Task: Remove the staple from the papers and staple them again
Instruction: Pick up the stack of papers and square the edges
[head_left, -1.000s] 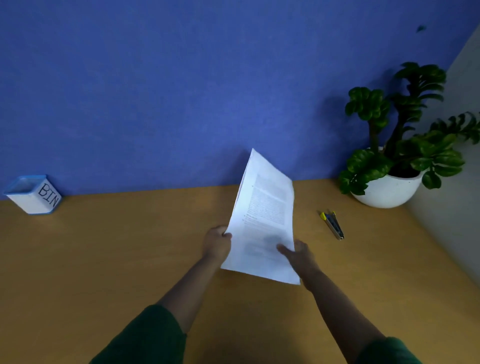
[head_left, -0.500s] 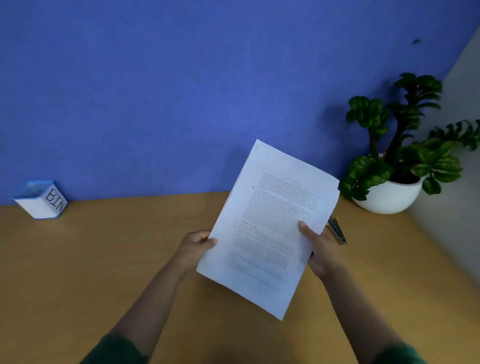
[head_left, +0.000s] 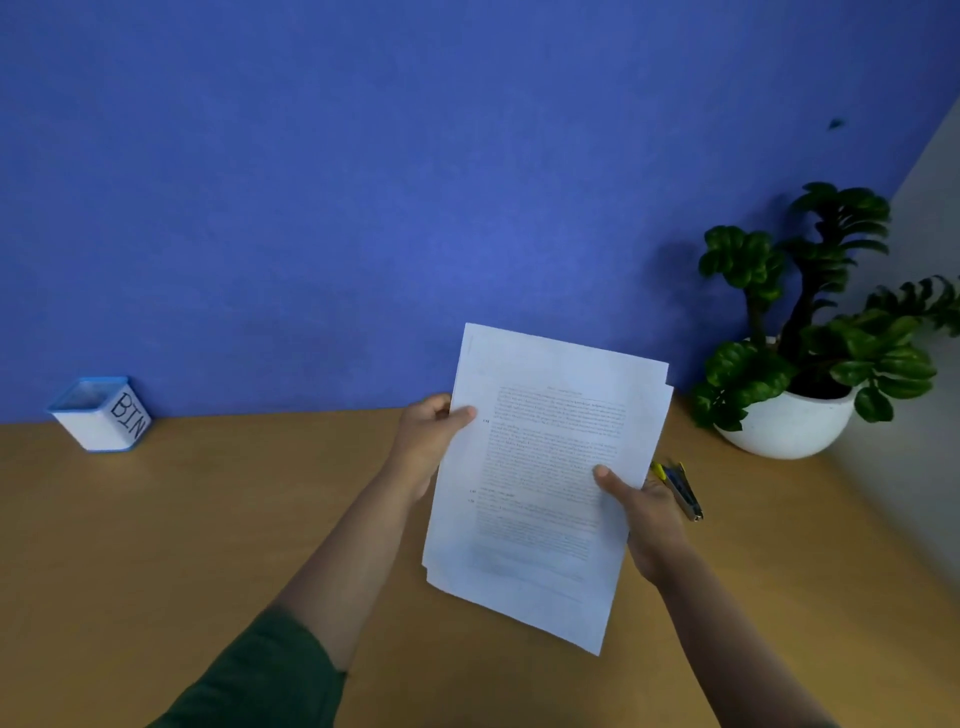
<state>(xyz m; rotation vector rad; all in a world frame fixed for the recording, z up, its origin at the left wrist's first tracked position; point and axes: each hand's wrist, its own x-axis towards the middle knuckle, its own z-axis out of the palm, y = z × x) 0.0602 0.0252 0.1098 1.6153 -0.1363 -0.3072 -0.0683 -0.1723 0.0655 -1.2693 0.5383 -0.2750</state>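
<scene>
A sheaf of white printed papers (head_left: 545, 467) is held up above the wooden desk, its text side facing me. My left hand (head_left: 428, 441) grips the left edge, thumb on the front page. Along the right edge, my right hand (head_left: 647, 514) holds the sheaf with its thumb on the text. The sheets are slightly fanned at the right and bottom edges. I cannot make out a staple. A small stapler (head_left: 680, 491) with yellow and blue parts lies on the desk just right of my right hand.
A white box with a blue rim, labelled BIN (head_left: 101, 413), stands at the back left against the blue wall. At the back right corner a green plant grows in a white round pot (head_left: 789, 423). The wooden desk (head_left: 182, 545) spreads around my arms.
The papers have turned from edge-on to facing me and risen higher. My left hand slid up the left edge, and my right hand moved to the right edge.
</scene>
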